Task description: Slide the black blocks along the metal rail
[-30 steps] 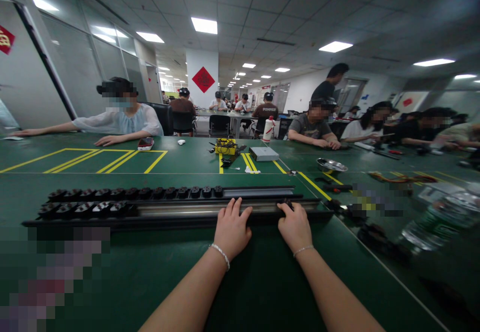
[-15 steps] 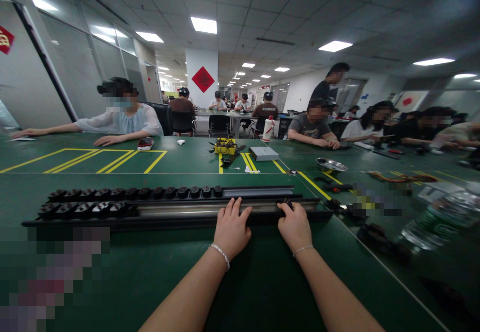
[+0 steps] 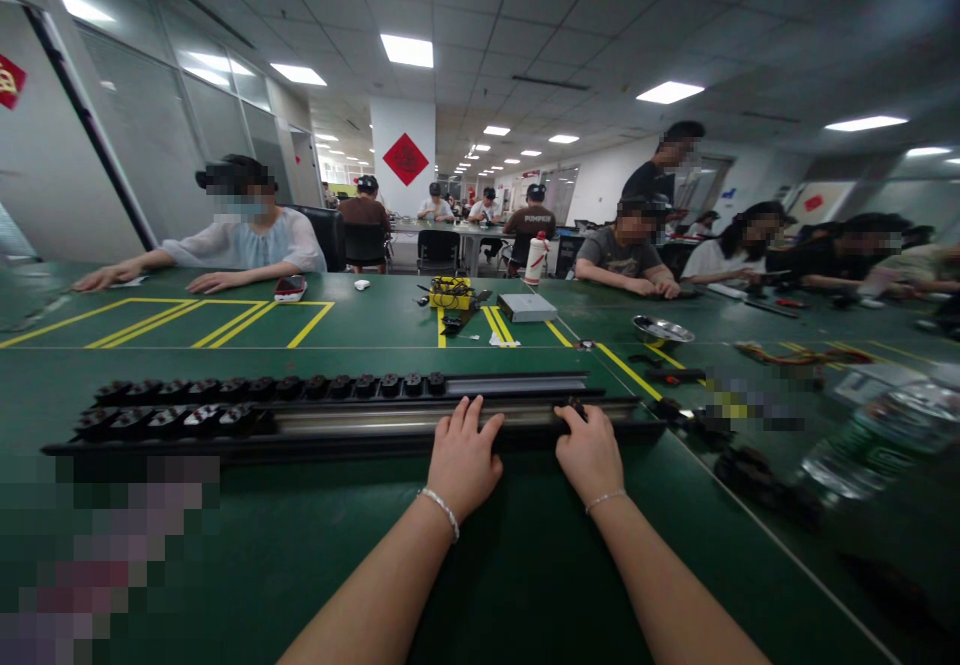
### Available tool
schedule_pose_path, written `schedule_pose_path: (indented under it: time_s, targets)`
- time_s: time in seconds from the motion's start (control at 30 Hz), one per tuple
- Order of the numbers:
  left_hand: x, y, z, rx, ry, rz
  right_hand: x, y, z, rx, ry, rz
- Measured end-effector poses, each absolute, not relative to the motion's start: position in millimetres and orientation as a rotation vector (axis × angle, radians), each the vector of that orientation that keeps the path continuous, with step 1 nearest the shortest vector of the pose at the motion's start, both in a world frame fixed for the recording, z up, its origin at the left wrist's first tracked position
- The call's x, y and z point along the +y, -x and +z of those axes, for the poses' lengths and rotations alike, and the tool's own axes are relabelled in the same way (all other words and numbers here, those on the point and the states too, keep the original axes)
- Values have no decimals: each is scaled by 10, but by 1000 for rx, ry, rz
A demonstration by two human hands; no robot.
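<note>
In front of me lie two long black power tracks, a near one (image 3: 352, 427) and a far one (image 3: 517, 384), side by side. A row of black socket modules (image 3: 202, 419) fills the left end of the near track; more modules (image 3: 341, 386) line the far one. My left hand (image 3: 466, 455) rests on the near track's bare metal channel with its fingers stretched out and thumb apart. Toward that track's right end, my right hand (image 3: 591, 450) is closed on a small black socket module (image 3: 576, 406), mostly hidden by the fingers.
Beyond the tracks are a yellow box with wires (image 3: 451, 292), a grey box (image 3: 528, 307) and a metal dish (image 3: 663, 329). A plastic bottle (image 3: 874, 445) and dark parts (image 3: 765, 480) lie to the right. Co-workers sit around the green table (image 3: 300, 565).
Both my hands stay in place on the near track. At the far left, a co-worker's outstretched hand has drawn in to the right. The standing person has shifted slightly right.
</note>
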State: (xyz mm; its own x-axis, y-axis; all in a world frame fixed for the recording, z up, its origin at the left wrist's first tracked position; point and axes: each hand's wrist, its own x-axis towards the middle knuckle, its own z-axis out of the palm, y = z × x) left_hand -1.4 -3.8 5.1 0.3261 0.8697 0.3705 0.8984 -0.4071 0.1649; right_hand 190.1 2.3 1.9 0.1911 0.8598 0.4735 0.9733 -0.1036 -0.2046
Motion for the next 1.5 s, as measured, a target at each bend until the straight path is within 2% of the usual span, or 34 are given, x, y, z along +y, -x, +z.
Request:
schedule_pose_path:
  time_s: [1.5]
  targets:
    - [-20, 22, 19, -1648, 2480, -667, 32, -1938, 24, -1694, 2009, -333]
